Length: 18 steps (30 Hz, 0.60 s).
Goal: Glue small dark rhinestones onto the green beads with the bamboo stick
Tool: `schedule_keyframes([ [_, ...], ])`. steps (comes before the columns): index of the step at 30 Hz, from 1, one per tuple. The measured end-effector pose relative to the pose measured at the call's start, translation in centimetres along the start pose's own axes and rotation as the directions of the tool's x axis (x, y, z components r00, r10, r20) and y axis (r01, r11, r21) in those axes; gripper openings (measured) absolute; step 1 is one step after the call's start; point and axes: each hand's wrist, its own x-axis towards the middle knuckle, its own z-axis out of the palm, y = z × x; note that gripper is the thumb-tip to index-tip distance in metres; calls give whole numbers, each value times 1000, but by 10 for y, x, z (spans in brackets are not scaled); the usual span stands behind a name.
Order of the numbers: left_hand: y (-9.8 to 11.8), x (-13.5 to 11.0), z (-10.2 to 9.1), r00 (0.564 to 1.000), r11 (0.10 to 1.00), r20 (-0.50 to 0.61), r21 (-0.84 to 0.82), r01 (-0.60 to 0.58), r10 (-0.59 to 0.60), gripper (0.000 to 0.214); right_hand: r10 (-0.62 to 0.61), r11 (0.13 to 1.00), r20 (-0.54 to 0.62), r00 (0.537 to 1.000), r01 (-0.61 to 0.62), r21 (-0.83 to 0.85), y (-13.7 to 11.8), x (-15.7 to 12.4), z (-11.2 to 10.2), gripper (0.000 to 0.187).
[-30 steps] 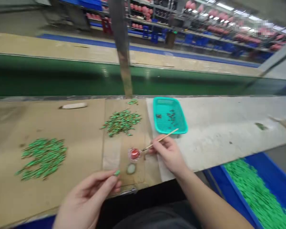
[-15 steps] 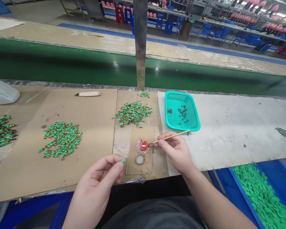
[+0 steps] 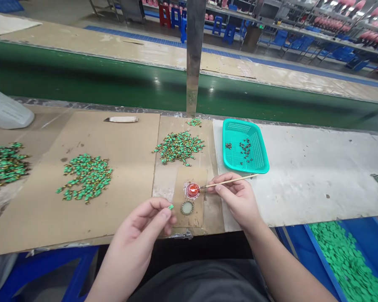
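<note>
My left hand (image 3: 138, 235) is closed in a pinch on a tiny green piece (image 3: 170, 206), held just above the cardboard near the front edge. My right hand (image 3: 237, 199) grips a thin wooden brush (image 3: 229, 181) whose tip rests in a small cap of red paint (image 3: 192, 190). A second small round cap (image 3: 187, 207) with a pale inside lies just in front of the red one. A heap of green and gold pieces (image 3: 179, 147) lies behind the caps.
A teal mesh basket (image 3: 258, 161) with a few dark pieces stands to the right. More green heaps (image 3: 85, 177) lie on the cardboard (image 3: 126, 142) at left. A blue bin of green pieces (image 3: 349, 264) sits lower right. A green conveyor belt (image 3: 82, 84) and a post (image 3: 193, 58) run behind.
The view has swung left and steadied. Both hands keep their holds; the brush tip stays at the red cap and my left hand has edged slightly toward the caps.
</note>
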Motion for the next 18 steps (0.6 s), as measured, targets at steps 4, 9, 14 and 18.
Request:
schedule_keyframes([
  [4, 4, 0, 5, 999, 1000, 45, -14, 17, -17, 30, -27, 999, 2, 1000, 27, 24, -10, -5, 1, 35],
  [9, 8, -5, 16, 985, 988, 152, -119, 95, -76, 27, -62, 997, 19, 998, 61, 52, -33, -24, 6, 26],
  [14, 13, -11, 23, 944, 953, 315, -245, 179, -96, 23, -86, 994, 94, 992, 79, 77, -61, -45, 14, 15],
  [18, 18, -14, 27, 927, 933, 366, -301, 199, -80, 23, -44, 994, 155, 987, 27, 110, -73, -53, 20, 10],
])
